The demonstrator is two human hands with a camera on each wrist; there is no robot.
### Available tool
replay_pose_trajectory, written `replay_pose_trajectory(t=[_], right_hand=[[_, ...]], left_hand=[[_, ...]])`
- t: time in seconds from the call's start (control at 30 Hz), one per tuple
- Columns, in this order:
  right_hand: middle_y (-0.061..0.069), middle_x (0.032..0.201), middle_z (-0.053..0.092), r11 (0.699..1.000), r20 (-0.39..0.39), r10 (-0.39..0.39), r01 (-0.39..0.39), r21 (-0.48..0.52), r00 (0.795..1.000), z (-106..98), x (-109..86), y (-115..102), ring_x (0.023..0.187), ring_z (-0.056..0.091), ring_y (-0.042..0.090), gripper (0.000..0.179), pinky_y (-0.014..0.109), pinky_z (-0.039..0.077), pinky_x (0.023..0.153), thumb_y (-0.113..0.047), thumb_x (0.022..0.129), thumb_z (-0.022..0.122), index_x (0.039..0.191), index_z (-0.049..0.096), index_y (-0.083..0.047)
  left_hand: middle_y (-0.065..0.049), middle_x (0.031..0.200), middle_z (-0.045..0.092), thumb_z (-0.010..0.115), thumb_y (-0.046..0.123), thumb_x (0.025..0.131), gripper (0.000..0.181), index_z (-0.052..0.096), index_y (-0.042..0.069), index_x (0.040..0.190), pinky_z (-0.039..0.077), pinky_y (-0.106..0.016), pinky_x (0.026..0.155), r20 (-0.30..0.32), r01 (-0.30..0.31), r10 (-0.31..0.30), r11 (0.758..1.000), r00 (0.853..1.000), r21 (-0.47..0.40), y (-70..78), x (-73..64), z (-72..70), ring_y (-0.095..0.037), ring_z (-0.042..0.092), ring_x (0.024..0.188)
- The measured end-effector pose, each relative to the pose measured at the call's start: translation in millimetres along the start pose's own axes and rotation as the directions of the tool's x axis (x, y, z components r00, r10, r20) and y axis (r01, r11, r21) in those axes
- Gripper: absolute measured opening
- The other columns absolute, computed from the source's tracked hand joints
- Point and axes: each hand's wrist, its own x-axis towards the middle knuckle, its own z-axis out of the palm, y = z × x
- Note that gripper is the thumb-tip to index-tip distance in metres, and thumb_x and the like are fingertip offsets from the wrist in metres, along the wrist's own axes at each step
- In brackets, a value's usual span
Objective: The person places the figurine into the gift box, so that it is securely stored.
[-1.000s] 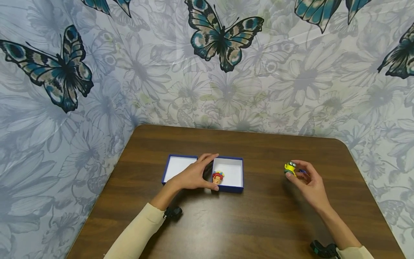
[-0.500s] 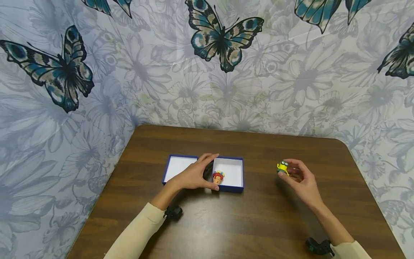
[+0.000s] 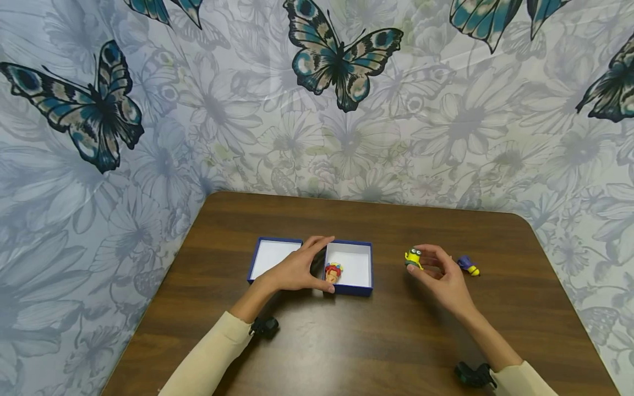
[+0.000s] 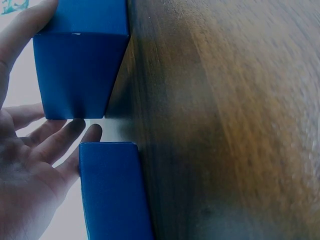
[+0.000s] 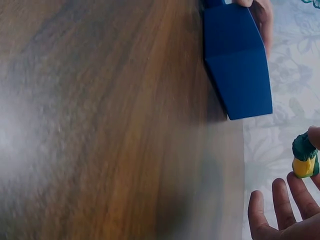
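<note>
In the head view, my left hand (image 3: 296, 270) spans the left end of a blue open box (image 3: 358, 258) with a white inside. Its thumb is at the near wall and its fingers reach the far corner. A small figurine (image 3: 333, 272) with red and blue on it lies in that box's left part. My right hand (image 3: 443, 279) pinches a yellow and green minion figurine (image 3: 413, 257) between thumb and fingers, above the table right of the box. The right wrist view shows this minion figurine (image 5: 303, 161) at its right edge.
A shallow blue-edged box part with a white inside (image 3: 271, 256), perhaps the lid, lies left of the box. A purple and yellow figurine (image 3: 468, 265) lies on the brown table (image 3: 396, 341) behind the right hand. A butterfly-patterned cloth (image 3: 247, 110) hangs behind the table.
My right hand has moved left toward the box with the minion figurine, uncovering the purple and yellow figurine on the table. The left hand and box have stayed in place.
</note>
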Motion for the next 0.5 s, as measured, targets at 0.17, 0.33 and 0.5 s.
replay_pose_trajectory(t=[0.17, 0.33, 0.5], right_hand=[[0.009, 0.135, 0.068, 1.000, 0.019, 0.003, -0.004, 0.019, 1.000, 9.7, 0.3, -0.1, 0.119, 0.063, 0.004, 0.045, 0.017, 0.058, 0.093, -0.019, 0.101, 0.079, 0.143, 0.063, -0.018], [0.006, 0.135, 0.068, 1.000, 0.040, 0.009, -0.010, 0.026, 0.999, 18.1, 0.3, -1.1, 0.119, 0.063, 0.008, 0.044, 0.022, 0.059, 0.093, -0.021, 0.101, 0.079, 0.142, 0.064, -0.020], [0.007, 0.136, 0.068, 0.999, 0.062, 0.013, -0.015, 0.040, 0.998, 25.5, 1.0, -4.9, 0.121, 0.065, 0.016, 0.044, 0.025, 0.060, 0.094, -0.021, 0.100, 0.079, 0.141, 0.064, -0.020]], left_hand=[[-0.002, 0.174, 0.028, 0.092, 0.063, 0.077, 0.122, 0.018, 0.042, 0.172, 0.045, -0.062, 0.120, 0.003, 0.001, -0.001, 1.000, 1.000, -0.003, 0.0, 0.0, -0.3, -0.037, 0.050, 0.151], [-0.001, 0.174, 0.029, 0.093, 0.063, 0.077, 0.122, 0.018, 0.043, 0.172, 0.045, -0.062, 0.120, 0.006, 0.004, -0.004, 1.000, 1.000, -0.003, -0.5, -0.1, 0.0, -0.037, 0.051, 0.150], [-0.001, 0.174, 0.029, 0.093, 0.063, 0.076, 0.122, 0.019, 0.044, 0.171, 0.045, -0.063, 0.120, -0.001, 0.002, -0.002, 1.000, 1.000, -0.005, -1.4, 0.7, 1.0, -0.037, 0.051, 0.150]])
